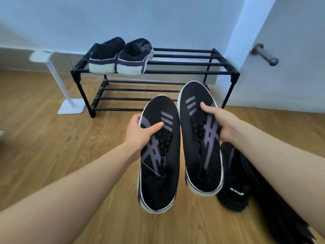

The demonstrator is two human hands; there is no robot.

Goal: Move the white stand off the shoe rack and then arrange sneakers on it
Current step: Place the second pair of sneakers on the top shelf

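Second pair in hand, rack straight ahead

Got one sneaker in each hand: my left hand (140, 133) is clamped around the left sneaker (158, 155), my right hand (220, 120) around the right sneaker (202, 138), both off the floor (52, 147), toes pointing away from me at the shoe rack (158, 73). The rack sits just beyond my hands, its long bars running crosswise to the shoes. First pair (119, 57) is already on the top tier, up and left of my left hand, so the bare stretch of bars is ahead of my right hand, which looks nearer to it. The white stand (59, 80) is on the floor, off the rack, beyond my left hand. Another black shoe (233, 182) lies under my right forearm.
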